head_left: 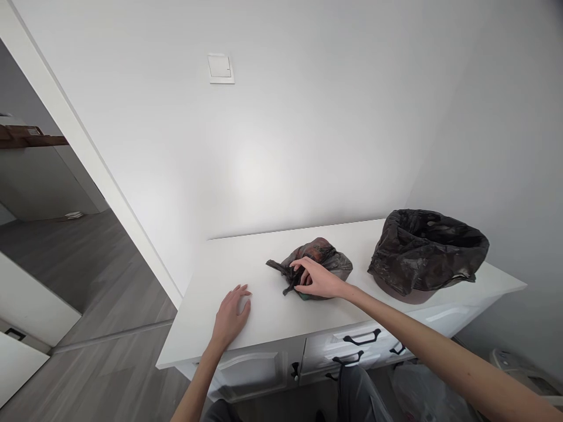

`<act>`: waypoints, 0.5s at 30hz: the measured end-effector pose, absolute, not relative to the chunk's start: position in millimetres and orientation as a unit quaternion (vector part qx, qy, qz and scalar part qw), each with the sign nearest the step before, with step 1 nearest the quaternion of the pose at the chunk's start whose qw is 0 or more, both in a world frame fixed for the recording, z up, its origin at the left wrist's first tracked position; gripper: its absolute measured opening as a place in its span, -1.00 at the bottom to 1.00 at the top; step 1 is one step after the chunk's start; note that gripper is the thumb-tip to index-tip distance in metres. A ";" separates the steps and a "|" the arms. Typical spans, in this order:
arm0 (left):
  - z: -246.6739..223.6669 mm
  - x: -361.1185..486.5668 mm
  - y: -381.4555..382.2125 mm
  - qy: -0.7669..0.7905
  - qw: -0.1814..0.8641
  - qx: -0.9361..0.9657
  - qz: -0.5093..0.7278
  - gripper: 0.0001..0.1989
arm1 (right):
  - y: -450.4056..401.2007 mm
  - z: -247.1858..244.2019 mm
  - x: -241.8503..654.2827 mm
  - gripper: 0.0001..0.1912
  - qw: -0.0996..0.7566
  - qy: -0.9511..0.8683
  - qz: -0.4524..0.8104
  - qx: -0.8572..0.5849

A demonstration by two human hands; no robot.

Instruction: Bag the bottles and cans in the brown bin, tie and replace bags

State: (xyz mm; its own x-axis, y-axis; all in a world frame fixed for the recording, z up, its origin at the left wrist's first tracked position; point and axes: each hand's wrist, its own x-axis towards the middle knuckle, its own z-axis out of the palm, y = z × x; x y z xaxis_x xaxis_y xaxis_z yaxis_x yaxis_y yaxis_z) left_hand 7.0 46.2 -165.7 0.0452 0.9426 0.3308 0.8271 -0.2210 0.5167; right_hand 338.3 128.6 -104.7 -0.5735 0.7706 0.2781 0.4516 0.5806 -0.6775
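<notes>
A small tied black trash bag [338, 261] lies on the white cabinet top [268, 322], its knotted ends pointing left. Reddish and green contents show faintly through the thin plastic. My right hand [314, 278] reaches over the bag from the right, thumb and fingers curled around its knot. Fingers apart, my left hand [231, 313] rests on the cabinet top to the left of the bag and holds nothing. To the right stands a pinkish-brown trash bin [404, 295], lined with a black bag [409, 264] folded over its rim.
Below the top are white drawers and doors with black handles [363, 338]. A light switch [220, 68] is on the wall behind. At left, a door frame [88, 140] borders a room with grey flooring. Clear plastic [426, 390] lies low at the right.
</notes>
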 end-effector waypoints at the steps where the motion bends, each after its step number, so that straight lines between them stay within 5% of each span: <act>1: -166.1 6.9 46.3 0.615 0.094 0.719 0.309 -0.75 | 124.9 -100.7 339.2 -0.53 0.293 -0.839 0.296 -0.349; 6: -164.5 7.6 47.1 0.623 0.110 0.717 0.293 -0.74 | 119.7 -90.8 344.5 -0.74 0.290 -0.855 0.211 -0.374; 15: -138.4 30.3 30.6 0.598 0.132 0.723 0.319 -0.75 | 108.2 -93.1 300.0 -0.59 0.074 -0.905 -0.028 -0.419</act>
State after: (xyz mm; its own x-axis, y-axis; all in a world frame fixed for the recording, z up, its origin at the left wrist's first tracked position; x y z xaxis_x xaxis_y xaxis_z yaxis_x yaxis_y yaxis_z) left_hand 30.3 30.6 -138.4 0.0810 0.9497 0.3025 0.7812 -0.2490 0.5725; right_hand 300.0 108.2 -93.1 -0.6384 0.7536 0.1567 0.7617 0.6478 -0.0121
